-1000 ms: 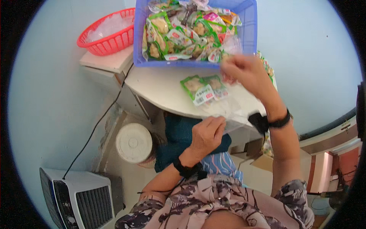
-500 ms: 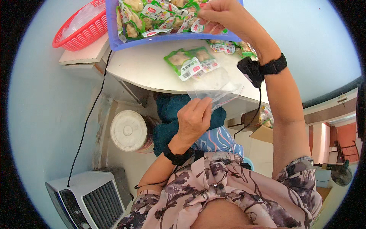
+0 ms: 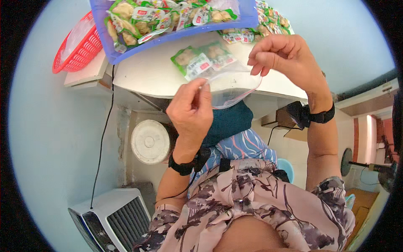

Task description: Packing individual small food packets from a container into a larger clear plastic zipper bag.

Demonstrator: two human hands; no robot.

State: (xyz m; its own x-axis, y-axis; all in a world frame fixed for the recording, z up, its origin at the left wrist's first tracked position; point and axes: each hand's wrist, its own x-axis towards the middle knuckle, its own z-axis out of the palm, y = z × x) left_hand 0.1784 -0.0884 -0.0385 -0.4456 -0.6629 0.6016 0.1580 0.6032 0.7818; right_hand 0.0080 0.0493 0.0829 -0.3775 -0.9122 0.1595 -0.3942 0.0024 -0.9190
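A clear plastic bag (image 3: 233, 86) spans the space between my hands at the table's near edge, its mouth toward me. Two green-and-white food packets (image 3: 191, 63) lie side by side at its far end and look to be inside it. My left hand (image 3: 191, 111) pinches the bag's left edge between thumb and fingers. At the opposite edge, my right hand (image 3: 289, 63) has its curled fingertips closed on the bag's rim. Beyond them stands a blue tray (image 3: 184, 35) heaped with similar packets showing pale, lumpy contents.
More packets (image 3: 273, 21) are piled right of the tray on the white table (image 3: 142, 80). A red basket (image 3: 79, 50) with clear plastic inside stands at the left. Below are a white-lidded bucket (image 3: 150, 141), an air cooler (image 3: 117, 218) and a black cable (image 3: 103, 151).
My right hand has come back from the tray to the bag's right edge. My left hand has moved up and left, and the bag's mouth is spread wider.
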